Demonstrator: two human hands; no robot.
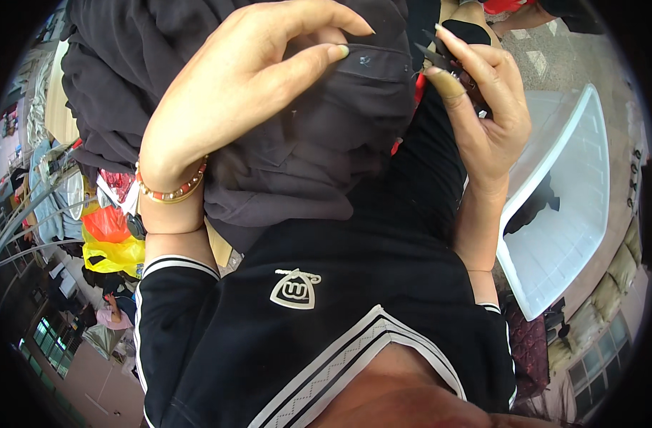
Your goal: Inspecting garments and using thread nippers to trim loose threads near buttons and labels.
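Observation:
A dark grey garment [304, 143] lies bunched across my lap, with a stitched band and a small pale mark near its upper right edge. My left hand [247, 78] is curved over it. The thumb presses on the band beside the mark, with a finger tucked behind the cloth and the index finger held apart. To the right, my right hand [483, 100] is closed around small dark thread snips [440, 57], their pointed blades toward the garment. A tan covering wraps the right thumb. The palm hides most of the snips' body.
A translucent white plastic bin [565, 192] stands at my right, with a dark piece [540, 207] inside. On the left are yellow and red plastic bags [112, 253], metal rails and piled cloth. Another person [115, 310] is at the far left, and part of someone shows at the top right.

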